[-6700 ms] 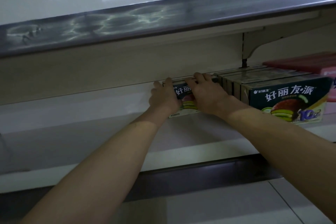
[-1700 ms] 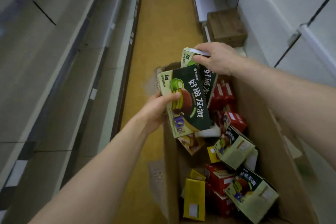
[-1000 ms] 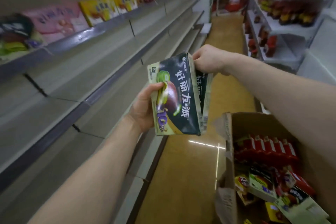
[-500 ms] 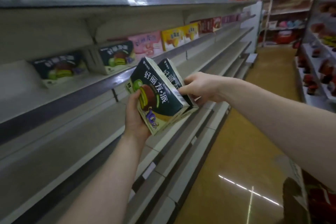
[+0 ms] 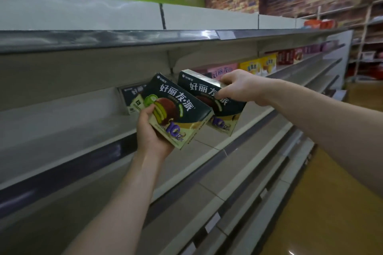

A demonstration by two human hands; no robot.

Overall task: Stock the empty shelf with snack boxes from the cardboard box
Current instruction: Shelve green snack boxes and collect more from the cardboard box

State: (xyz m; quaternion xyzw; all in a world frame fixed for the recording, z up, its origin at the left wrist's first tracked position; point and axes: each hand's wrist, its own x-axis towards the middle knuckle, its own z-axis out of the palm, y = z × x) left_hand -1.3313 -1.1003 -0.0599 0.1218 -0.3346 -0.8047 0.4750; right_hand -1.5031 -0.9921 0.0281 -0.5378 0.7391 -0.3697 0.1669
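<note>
The left grip [image 5: 153, 134] curls round the lower left corner of a tilted dark green snack box [image 5: 180, 107], held above the shelf's front edge [image 5: 83, 157]. Just to its right, the right grip [image 5: 240, 87] pinches the top right corner of a second snack box [image 5: 205, 93]. Left of the left grip the shelf [image 5: 62, 128] lies bare, and a stocked box [image 5: 132, 95] stands behind it. Half a second ago both boxes hung lower and overlapped more.

Left of the standing dark box [image 5: 130, 95] we find the shelf board [image 5: 62, 130] open. Our left-hand box [image 5: 176, 107] and right-hand box [image 5: 200, 90] crowd its front and right; the upper shelf [image 5: 103, 39] overhangs it; pink boxes [image 5: 224, 71] stand farther right.
</note>
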